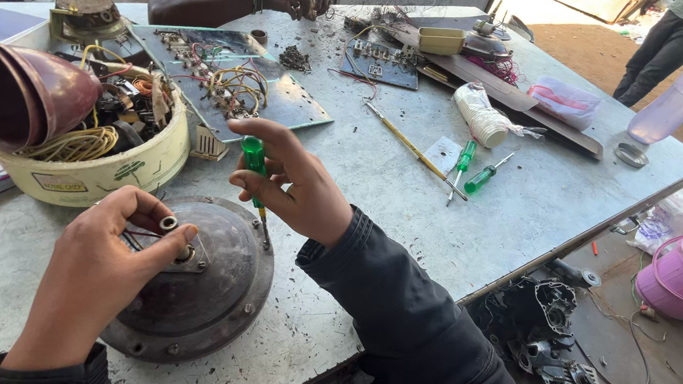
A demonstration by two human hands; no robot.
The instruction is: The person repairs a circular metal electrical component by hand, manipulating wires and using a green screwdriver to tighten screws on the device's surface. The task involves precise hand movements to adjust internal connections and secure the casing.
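Grey table (523,209), round motor housing (197,303), cream tub (110,170), screwdrivers (480,179), circuit boards (284,99)

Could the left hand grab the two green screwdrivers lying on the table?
Probably not easily. The left hand pinches the shaft on the round motor housing, and the right hand, holding its own screwdriver, sits between it and the two green screwdrivers farther right.
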